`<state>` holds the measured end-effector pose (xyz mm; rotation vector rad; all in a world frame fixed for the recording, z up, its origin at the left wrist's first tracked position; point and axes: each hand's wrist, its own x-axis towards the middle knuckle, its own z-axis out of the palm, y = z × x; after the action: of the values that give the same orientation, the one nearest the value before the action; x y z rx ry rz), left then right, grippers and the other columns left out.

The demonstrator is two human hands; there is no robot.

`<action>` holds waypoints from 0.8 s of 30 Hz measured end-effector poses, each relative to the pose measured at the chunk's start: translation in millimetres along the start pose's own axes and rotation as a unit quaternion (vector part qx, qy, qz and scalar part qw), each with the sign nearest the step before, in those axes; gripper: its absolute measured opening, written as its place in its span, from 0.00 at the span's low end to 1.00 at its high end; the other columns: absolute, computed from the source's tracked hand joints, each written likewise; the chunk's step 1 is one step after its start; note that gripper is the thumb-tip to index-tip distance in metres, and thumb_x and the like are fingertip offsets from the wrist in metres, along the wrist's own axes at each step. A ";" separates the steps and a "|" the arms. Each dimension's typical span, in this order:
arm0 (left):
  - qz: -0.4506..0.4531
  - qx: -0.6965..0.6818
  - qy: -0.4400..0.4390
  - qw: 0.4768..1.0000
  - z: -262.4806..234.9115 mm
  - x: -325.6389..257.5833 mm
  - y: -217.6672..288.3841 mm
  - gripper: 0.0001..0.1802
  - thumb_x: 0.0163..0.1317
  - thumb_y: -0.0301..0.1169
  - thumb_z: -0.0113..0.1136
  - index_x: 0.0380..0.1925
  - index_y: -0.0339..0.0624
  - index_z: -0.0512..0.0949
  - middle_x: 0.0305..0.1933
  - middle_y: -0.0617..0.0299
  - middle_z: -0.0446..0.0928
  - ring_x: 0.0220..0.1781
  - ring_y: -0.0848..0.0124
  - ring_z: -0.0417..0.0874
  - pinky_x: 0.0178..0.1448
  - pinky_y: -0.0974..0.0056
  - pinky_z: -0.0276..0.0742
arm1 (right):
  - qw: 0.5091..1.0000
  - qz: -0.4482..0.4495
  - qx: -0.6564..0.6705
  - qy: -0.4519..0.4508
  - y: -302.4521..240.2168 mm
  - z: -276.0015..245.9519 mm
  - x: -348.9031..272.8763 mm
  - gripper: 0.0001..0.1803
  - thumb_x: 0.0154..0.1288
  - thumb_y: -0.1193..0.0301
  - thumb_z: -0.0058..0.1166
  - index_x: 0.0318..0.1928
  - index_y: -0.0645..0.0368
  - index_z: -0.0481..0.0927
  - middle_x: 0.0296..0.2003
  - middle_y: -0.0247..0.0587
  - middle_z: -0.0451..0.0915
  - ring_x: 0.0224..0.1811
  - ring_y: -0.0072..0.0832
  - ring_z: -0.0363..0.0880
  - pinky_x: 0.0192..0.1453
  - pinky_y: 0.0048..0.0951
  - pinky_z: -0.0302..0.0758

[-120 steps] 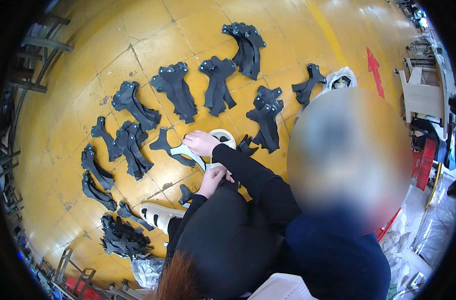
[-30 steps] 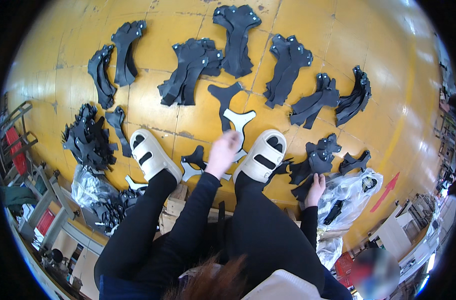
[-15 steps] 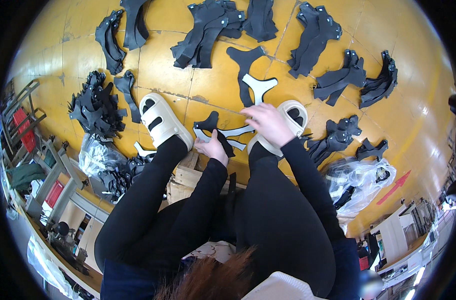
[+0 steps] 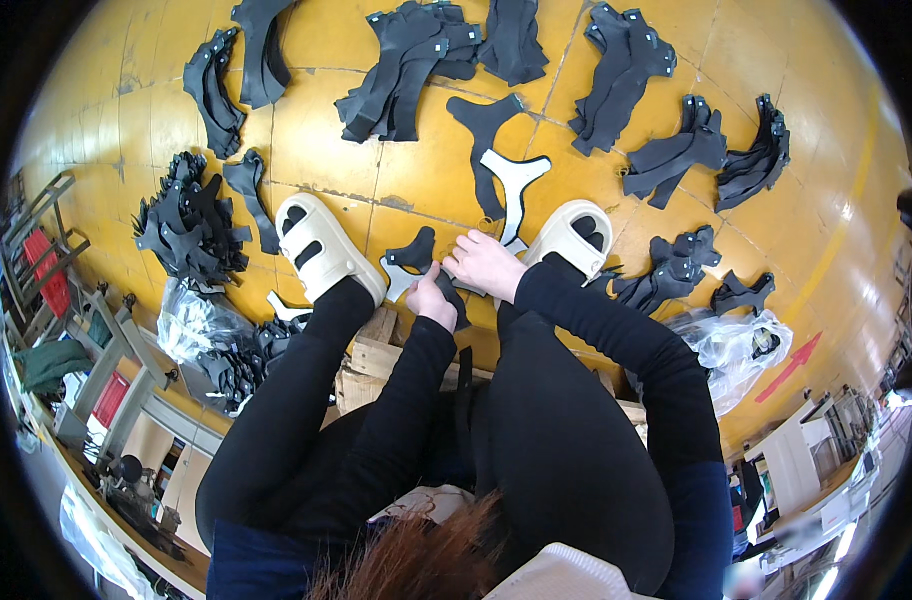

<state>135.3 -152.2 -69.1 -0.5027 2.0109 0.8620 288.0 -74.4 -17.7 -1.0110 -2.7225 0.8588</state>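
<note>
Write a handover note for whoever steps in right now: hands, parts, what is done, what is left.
Left hand: pinching a black cut piece between the cream shoes.
Right hand: resting on the pale-backed piece beside it.
Parts: sorted black stacks fanned across the yellow floor; more in the clear bags.
Done: many stacks laid out.
Left: the loose pieces at the feet and the bagged ones.

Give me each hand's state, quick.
Left hand: closed, gripping a black cut piece.
Right hand: fingers curled on the same piece's edge.
</note>
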 end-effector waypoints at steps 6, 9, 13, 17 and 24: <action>-0.036 -0.028 0.032 0.998 4.5 -0.1 10.2 0.18 0.53 0.21 0.69 0.42 0.37 0.71 0.37 0.61 0.76 0.38 0.68 0.78 0.39 0.61 0.75 | 0.996 0.006 -0.057 -0.066 0.6 -8.7 2.4 0.05 0.54 0.69 0.54 0.31 0.53 0.81 0.30 0.32 0.78 0.42 0.28 0.75 0.48 0.29 0.67; -0.130 -0.032 -0.078 0.988 -0.4 17.9 17.5 0.15 0.57 0.25 0.64 0.44 0.40 0.74 0.39 0.61 0.77 0.42 0.67 0.78 0.46 0.61 0.75 | 0.999 0.011 0.029 -0.022 -0.3 -6.2 2.4 0.05 0.54 0.69 0.54 0.31 0.54 0.81 0.32 0.33 0.78 0.42 0.29 0.76 0.48 0.30 0.68; -0.082 0.074 -0.120 0.987 0.9 -8.4 35.1 0.10 0.65 0.32 0.57 0.46 0.48 0.77 0.44 0.61 0.80 0.44 0.70 0.79 0.40 0.64 0.76 | 0.974 0.149 0.169 -0.018 -5.1 -36.4 3.3 0.06 0.55 0.71 0.54 0.34 0.58 0.78 0.27 0.45 0.80 0.33 0.41 0.83 0.37 0.41 0.78; -0.151 0.074 -0.109 0.980 12.4 -12.5 41.6 0.03 0.65 0.34 0.59 0.37 0.52 0.79 0.35 0.66 0.79 0.36 0.73 0.79 0.27 0.66 0.71 | 0.963 0.212 0.161 -0.036 -1.3 -74.7 -4.7 0.09 0.55 0.71 0.53 0.38 0.59 0.78 0.21 0.46 0.80 0.26 0.43 0.84 0.30 0.42 0.78; 0.151 0.068 -0.044 0.985 29.2 -41.4 44.3 0.08 0.59 0.21 0.62 0.38 0.36 0.76 0.39 0.62 0.79 0.40 0.71 0.77 0.46 0.65 0.73 | 0.919 0.260 0.291 0.058 14.6 -109.3 -42.5 0.12 0.58 0.68 0.55 0.43 0.56 0.78 0.42 0.38 0.75 0.39 0.39 0.80 0.40 0.39 0.77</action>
<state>146.4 -99.6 -28.6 -0.0810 2.0779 0.9009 360.8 -40.8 69.1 -1.5694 -1.8993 1.5029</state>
